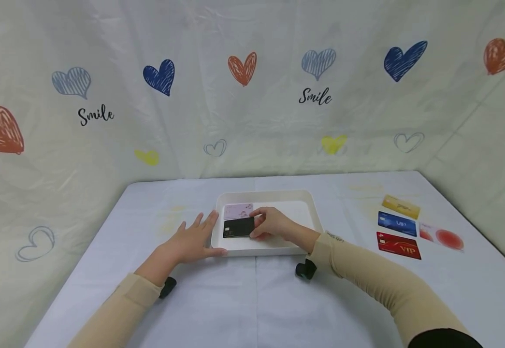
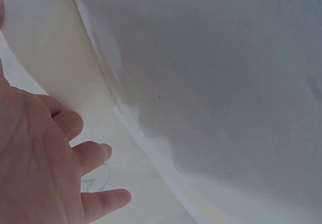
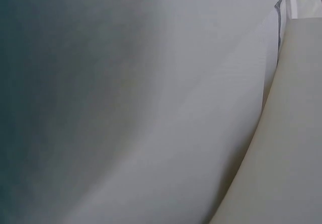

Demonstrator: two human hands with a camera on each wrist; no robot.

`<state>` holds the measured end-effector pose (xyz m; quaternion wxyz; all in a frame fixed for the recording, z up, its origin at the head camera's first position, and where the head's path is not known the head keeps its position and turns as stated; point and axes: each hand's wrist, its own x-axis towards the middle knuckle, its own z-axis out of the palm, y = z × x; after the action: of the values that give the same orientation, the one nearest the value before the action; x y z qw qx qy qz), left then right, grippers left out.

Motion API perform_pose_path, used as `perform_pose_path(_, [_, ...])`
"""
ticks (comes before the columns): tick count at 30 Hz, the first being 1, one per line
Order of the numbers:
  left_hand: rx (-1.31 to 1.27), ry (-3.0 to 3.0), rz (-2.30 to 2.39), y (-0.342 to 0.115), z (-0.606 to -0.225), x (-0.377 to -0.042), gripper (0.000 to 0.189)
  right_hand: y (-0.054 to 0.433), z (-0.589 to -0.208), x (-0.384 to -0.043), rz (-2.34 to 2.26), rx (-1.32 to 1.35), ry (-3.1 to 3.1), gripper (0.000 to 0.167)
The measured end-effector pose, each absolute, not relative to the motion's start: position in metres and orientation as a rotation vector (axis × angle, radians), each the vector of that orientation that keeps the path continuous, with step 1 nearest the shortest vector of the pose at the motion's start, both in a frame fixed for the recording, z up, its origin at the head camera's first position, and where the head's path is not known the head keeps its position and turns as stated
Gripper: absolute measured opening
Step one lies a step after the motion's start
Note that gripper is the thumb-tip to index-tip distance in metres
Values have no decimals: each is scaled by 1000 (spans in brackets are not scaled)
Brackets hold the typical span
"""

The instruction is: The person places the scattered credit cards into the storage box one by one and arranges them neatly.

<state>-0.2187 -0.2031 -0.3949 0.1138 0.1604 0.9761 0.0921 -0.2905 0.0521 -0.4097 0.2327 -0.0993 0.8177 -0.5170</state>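
Note:
A black card (image 1: pixel 238 227) with a gold chip and lettering lies in the left part of a white tray (image 1: pixel 274 252). My right hand (image 1: pixel 274 223) pinches its right end between thumb and fingers. Just behind it is a pale pink flowered card (image 1: pixel 237 210), also in the tray. With fingers spread, my left hand (image 1: pixel 192 242) rests at the tray's left rim; its thumb reaches the front left corner. The left wrist view shows the palm and extended fingers of that hand, holding nothing. In the right wrist view the right hand is not seen, only cloth and a dark blur.
To the right of the tray lie a gold card (image 1: pixel 401 207), a blue card (image 1: pixel 397 224), a red VIP card (image 1: pixel 398 245) and a white card with red circles (image 1: pixel 448 239). A white cloth covers the table (image 1: pixel 217 309). A heart-printed curtain (image 1: pixel 274 125) hangs behind.

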Motion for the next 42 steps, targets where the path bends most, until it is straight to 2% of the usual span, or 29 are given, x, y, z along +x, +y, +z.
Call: perform_pose_path(42, [474, 2863, 289, -204, -395, -218, 115, 46, -406, -292, -997, -490, 2546, 59])
